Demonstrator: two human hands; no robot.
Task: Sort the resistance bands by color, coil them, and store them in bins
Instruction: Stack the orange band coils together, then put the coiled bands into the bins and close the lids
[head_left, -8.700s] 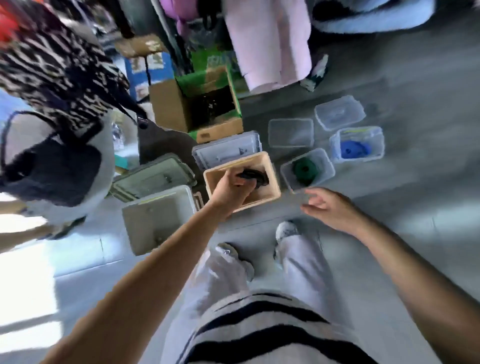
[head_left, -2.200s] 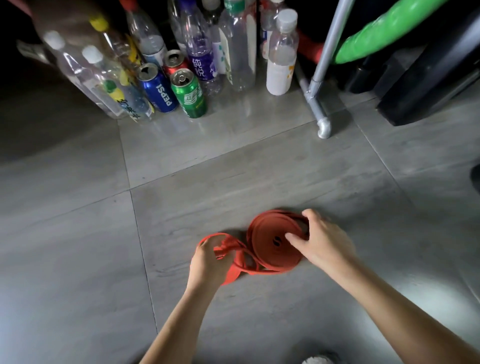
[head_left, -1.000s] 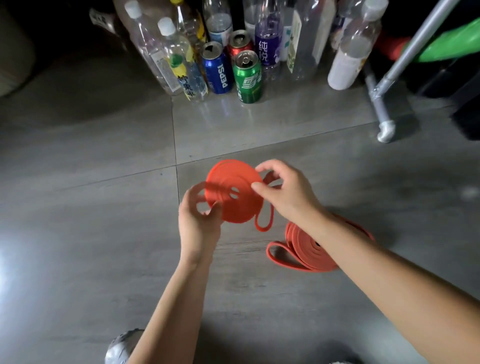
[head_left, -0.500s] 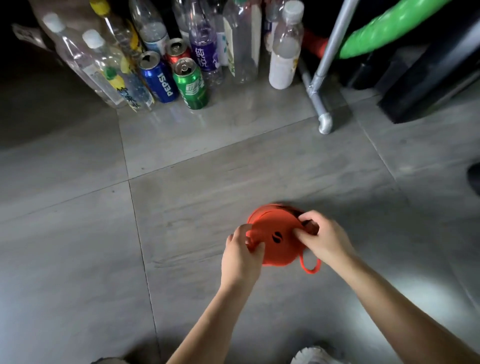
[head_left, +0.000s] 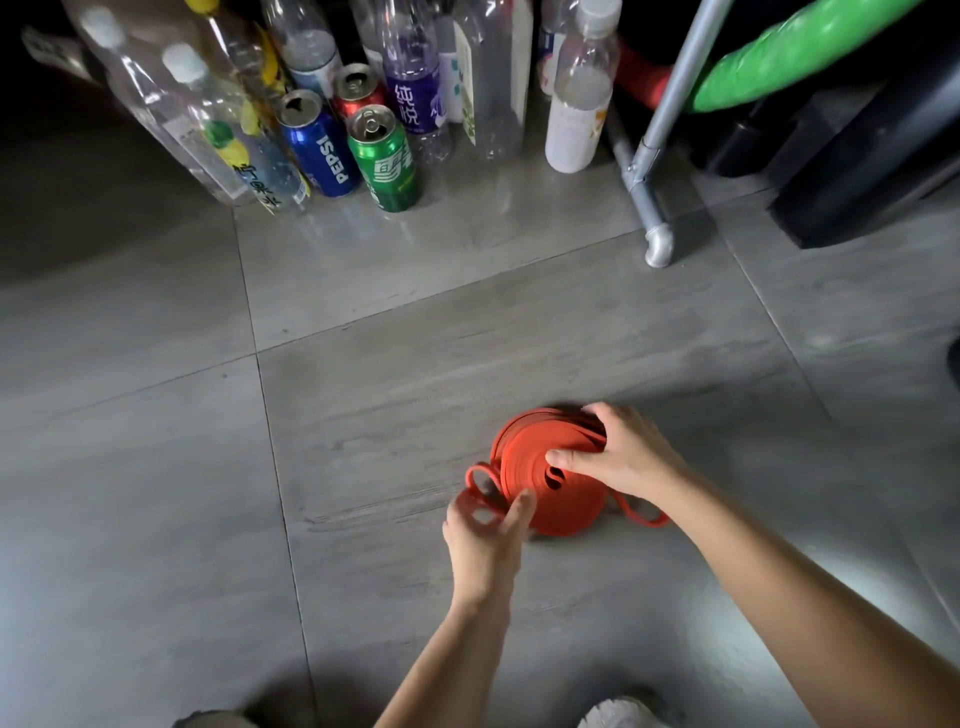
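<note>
Red band (head_left: 563, 506) is wound into a flat coil and held on edge just above the grey floor (head_left: 363, 415), low centre of view. Right hand (head_left: 626, 457) grips the coil, thumb pressed on the near face and fingers curled over the top rim. Left hand (head_left: 485, 535) sits at the coil's lower left edge. Its thumb is against the rim and its fingers seem to pinch a loose loop (head_left: 478, 467); that part is blurred, so the exact hold is unclear. A second tail (head_left: 644, 521) hangs out on the right under the right wrist. Cannot tell if this is one band or two stacked.

No bin is in view, so the coil likely has to be carried somewhere.

Risks, as judged from here:
- Rubber is springy. If the right thumb eases off before the ends are tucked, the turns probably fan out and unwind.
- Two free ends are out. Either one could snag or drag when the coil is lifted, pulling the outer turns loose.
- Left hand pulling its loop too hard could slide the layers sideways into a cone.
- Green can (head_left: 384, 161), blue can (head_left: 319, 145) and bottles (head_left: 576, 114) stand well apart at the back by a metal rack leg (head_left: 655, 228). A band snapping loose might still tip them.
</note>
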